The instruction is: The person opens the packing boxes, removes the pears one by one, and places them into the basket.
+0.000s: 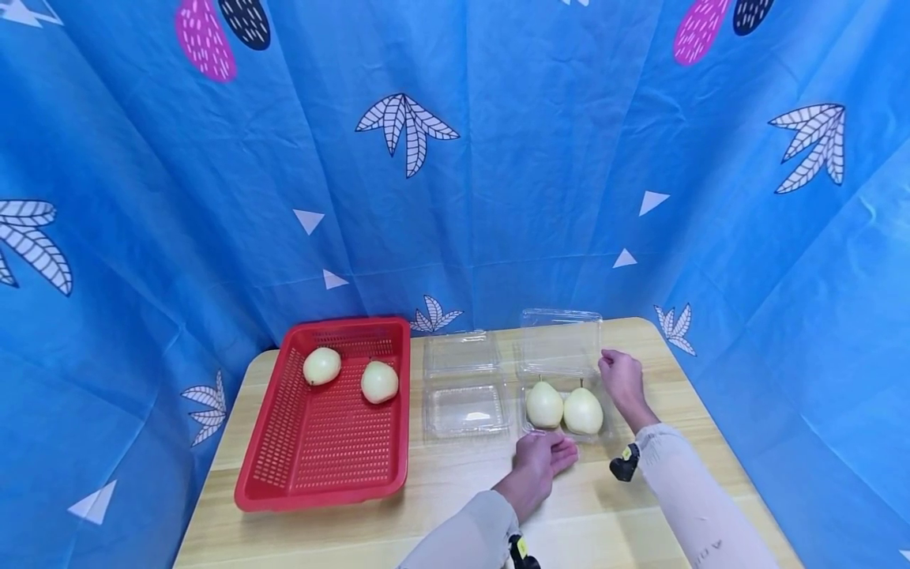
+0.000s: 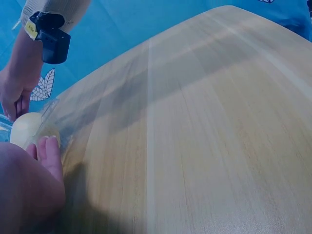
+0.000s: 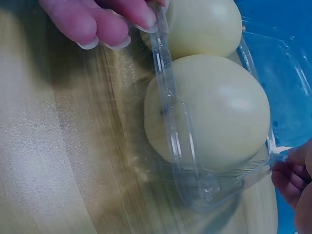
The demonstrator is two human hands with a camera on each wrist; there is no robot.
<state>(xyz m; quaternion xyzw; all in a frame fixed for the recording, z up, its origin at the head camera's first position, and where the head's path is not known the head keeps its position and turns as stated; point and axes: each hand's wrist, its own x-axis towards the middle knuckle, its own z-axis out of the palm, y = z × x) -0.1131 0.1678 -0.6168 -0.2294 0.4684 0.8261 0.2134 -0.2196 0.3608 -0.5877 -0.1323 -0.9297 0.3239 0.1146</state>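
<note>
Two pale yellow pears (image 1: 544, 405) (image 3: 209, 112) sit side by side in a clear plastic clamshell box (image 3: 183, 161). Its lid (image 1: 560, 341) is raised at the back, against the blue curtain. With curled fingers, my right hand (image 1: 624, 386) pinches the lid's edge near the right hinge corner. At the front of the box, my left hand (image 1: 536, 466) holds the front rim by the fingertips; its other fingers stretch out to the right. In the left wrist view, one pear (image 2: 27, 129) is partly hidden behind the left hand (image 2: 34, 180).
A second clear box (image 1: 465, 411), lid up, stands left of the filled one. Farther left, a red plastic basket (image 1: 249, 474) holds two more pears (image 1: 322, 366). Everything stands on a wooden table (image 1: 455, 482) with a blue patterned curtain (image 1: 483, 182) around it.
</note>
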